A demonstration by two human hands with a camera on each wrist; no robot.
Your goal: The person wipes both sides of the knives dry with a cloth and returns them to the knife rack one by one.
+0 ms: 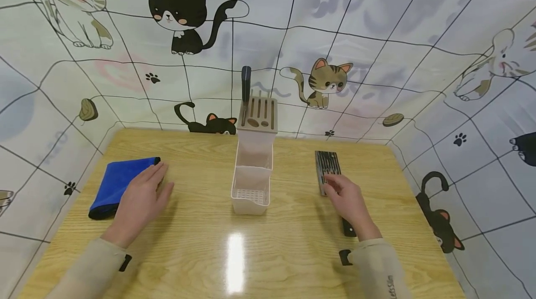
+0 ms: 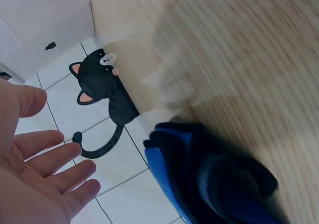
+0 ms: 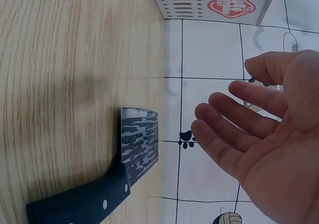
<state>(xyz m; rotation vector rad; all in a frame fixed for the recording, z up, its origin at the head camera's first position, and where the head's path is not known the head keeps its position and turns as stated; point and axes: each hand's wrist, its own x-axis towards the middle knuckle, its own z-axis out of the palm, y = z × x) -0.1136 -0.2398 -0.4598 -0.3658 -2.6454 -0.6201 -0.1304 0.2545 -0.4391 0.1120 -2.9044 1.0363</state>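
Note:
A cleaver point(image 1: 327, 169) with a dark patterned blade point(image 3: 140, 140) and a black handle point(image 3: 79, 201) lies flat on the wooden table point(image 1: 251, 252), right of centre. My right hand point(image 1: 348, 202) hovers over it, fingers point(image 3: 234, 129) relaxed and holding nothing. A folded blue cloth point(image 1: 118, 182) lies at the left. My left hand point(image 1: 142, 199) rests beside the blue cloth point(image 2: 209, 179), fingers point(image 2: 55, 169) straight, gripping nothing.
A pale plastic knife holder point(image 1: 254, 159) with a slotted top stands at the table's middle back; one dark knife handle point(image 1: 246, 83) sticks up from it. Cat-print sheets wall in the table on three sides.

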